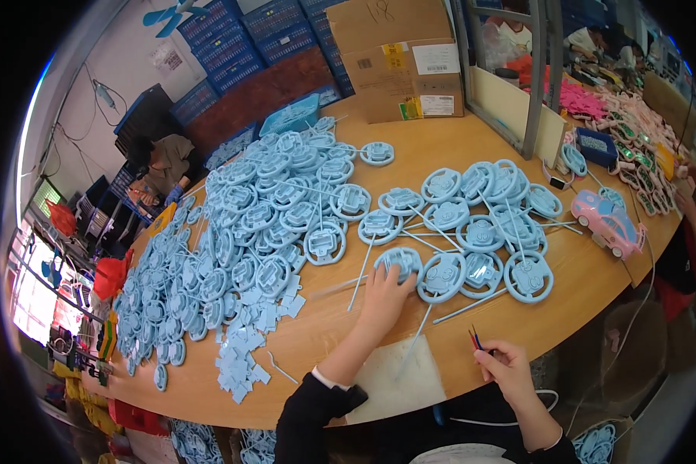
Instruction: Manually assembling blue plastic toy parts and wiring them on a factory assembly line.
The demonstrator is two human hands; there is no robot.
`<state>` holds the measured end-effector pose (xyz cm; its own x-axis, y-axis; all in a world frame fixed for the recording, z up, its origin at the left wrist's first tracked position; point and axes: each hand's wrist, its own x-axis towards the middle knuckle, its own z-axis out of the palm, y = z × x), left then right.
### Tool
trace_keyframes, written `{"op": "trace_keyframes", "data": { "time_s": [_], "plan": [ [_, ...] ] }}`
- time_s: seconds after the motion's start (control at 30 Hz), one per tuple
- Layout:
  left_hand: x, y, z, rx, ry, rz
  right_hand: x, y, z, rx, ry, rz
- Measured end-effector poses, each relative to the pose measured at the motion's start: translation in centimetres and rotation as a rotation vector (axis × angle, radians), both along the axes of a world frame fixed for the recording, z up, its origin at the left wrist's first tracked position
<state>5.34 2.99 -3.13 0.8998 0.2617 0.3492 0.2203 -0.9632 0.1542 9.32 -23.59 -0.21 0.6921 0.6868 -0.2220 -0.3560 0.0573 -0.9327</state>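
My left hand (385, 300) reaches over the table, its fingers closed on the near edge of a light blue toy steering wheel (402, 261). My right hand (509, 370) is raised near the table's front edge, pinching a slim tool (475, 339) with one red and one dark prong; its exact kind is unclear. Just right of my left hand lie more blue wheels, among them one with a face-like relief (441, 276) and one with a shiny centre (482, 274). A pale mat (402, 383) lies below my left forearm.
A large heap of blue wheels (263, 201) fills the table's left side, with small blue plates (243, 352) before it. At right stands a pink and blue toy car (607, 223). A cardboard box (402, 69) stands behind. A person (162, 166) sits at the far left.
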Motion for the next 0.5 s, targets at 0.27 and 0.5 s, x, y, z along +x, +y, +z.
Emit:
{"op": "trace_keyframes", "data": {
  "time_s": [0.27, 0.5],
  "plan": [
    [-12.8, -2.3, 0.0, -0.547, -0.401, -0.014, -0.4, 2.3, -0.7, -0.061, 0.339, 0.507],
    [-17.9, -3.8, -1.1, -1.115, -0.382, 0.176, -2.8, 8.1, -1.0, -0.104, 0.301, 0.584]
  ]
}}
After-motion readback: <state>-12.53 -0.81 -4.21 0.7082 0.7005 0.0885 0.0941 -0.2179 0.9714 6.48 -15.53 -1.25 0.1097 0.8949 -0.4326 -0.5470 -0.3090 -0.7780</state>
